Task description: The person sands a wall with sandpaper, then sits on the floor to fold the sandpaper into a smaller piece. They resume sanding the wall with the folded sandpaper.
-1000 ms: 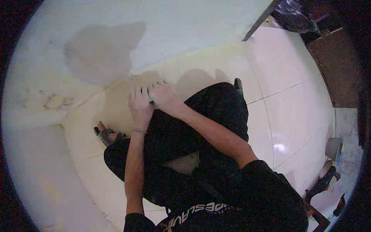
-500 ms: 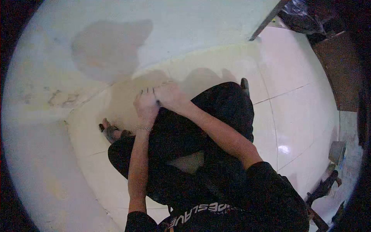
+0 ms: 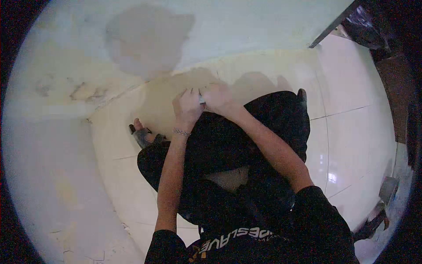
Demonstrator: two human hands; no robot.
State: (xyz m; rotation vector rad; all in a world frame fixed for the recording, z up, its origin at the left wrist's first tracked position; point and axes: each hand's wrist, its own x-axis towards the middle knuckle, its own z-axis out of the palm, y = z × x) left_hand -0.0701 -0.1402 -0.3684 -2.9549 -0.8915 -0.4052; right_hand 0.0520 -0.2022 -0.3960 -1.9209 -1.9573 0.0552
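Note:
My left hand (image 3: 187, 105) is closed, its fingers curled, with a chain bracelet (image 3: 181, 132) round the wrist. My right hand (image 3: 220, 100) is closed too, right beside the left one and blurred at the fingertips. Between them a small pale, bluish-white piece (image 3: 202, 100) shows, with a dark bit at its edge. It is too small and too covered by the fingers to name. Both hands are held in front of my crossed legs in black trousers (image 3: 211, 143), above the floor.
A pale stained wall (image 3: 246, 26) rises close ahead, meeting the tiled floor (image 3: 351, 127). My sandalled foot (image 3: 143, 135) sticks out at the left. A dark upright edge (image 3: 332, 26) stands at upper right, near a dark plastic bag (image 3: 367, 28). A grey box-like object (image 3: 388, 189) lies far right.
The view has shifted, so everything sits further right. My hands have parted slightly at the knuckles, and a small pale piece now shows between them.

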